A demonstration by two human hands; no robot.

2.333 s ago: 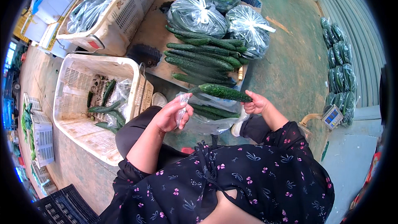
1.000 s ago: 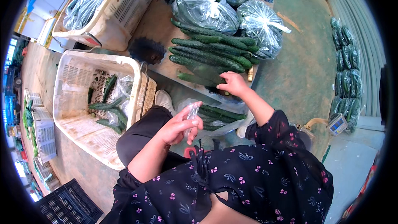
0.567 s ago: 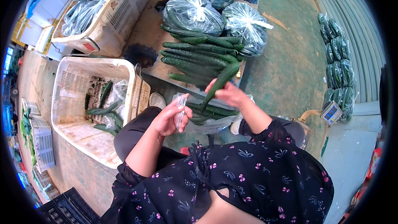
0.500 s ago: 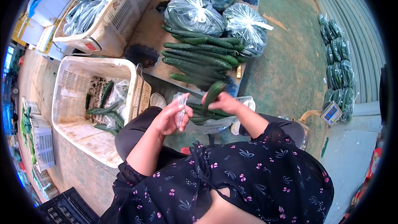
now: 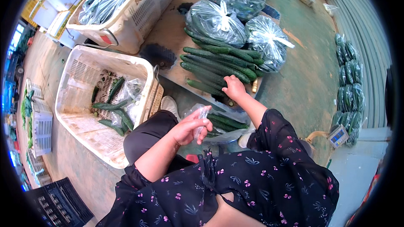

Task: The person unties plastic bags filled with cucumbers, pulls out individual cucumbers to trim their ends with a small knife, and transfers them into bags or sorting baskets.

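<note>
A clear plastic bag (image 5: 227, 136) lies between my legs with several cucumbers (image 5: 225, 120) inside. My left hand (image 5: 191, 128) is closed on the bunched rim of that bag, at its left side. Beyond it, a pile of long dark green cucumbers (image 5: 219, 63) rests on a low platform. My right hand (image 5: 234, 88) is at the near right ends of the pile, fingers apart and touching a cucumber there. Whether it bears any weight I cannot tell.
Left of my knee stands a white crate (image 5: 105, 130) with loose cucumbers and plastic; another crate (image 5: 139, 21) behind it holds filled bags. Tied bags (image 5: 221, 23) sit behind the pile. A scale display (image 5: 338, 136) and packed cucumbers (image 5: 349, 96) are at right.
My right hand has put a cucumber into the bag and moved up to the pile. The left hand still holds the bag's rim. The whole view has shifted slightly.
</note>
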